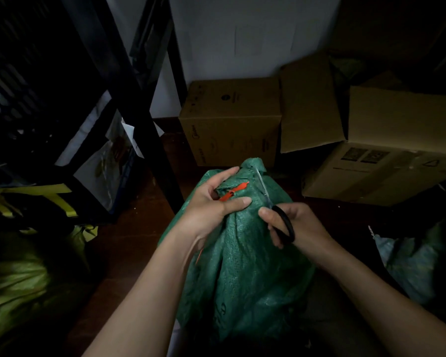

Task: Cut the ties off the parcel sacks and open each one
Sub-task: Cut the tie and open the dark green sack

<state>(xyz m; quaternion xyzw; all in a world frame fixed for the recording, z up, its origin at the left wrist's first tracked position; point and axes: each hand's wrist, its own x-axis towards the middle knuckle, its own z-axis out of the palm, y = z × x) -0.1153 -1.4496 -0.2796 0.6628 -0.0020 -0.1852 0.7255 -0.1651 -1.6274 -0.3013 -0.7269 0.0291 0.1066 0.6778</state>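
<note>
One green sack [242, 253] in hand, standing on the floor at centre, neck gathered and not yet opened. Far left, a yellow-green sack [23, 279] lying in shadow, state of its tie impossible to tell. Left hand [211, 202] gripping the bunched neck, orange tie [233, 192] cinched around it and seemingly uncut. Right hand [291, 225] closed through the black handles of scissors [271, 207], blades resting against the neck just beside the tie. Far right, another pale sack [410, 261], dim. Judged early: cutting pending, opening to follow.
</note>
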